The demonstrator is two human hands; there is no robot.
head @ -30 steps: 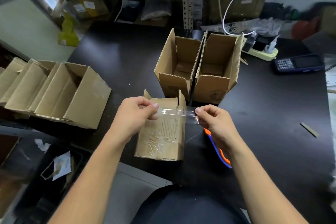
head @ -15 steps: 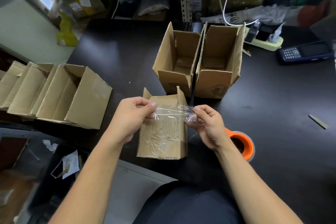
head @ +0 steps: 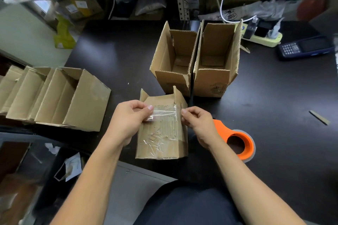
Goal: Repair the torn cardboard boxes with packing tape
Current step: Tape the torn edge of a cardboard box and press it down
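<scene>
Two hands stretch one tape strip taut so it lies flat | left hand and right hand each pinch an end | strip over torn box, near table edge | tape dispenser just right.

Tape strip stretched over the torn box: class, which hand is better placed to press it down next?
Probably the right hand: it holds the tape strip at the box edge, while the left hand pinches the other end taut.
</scene>
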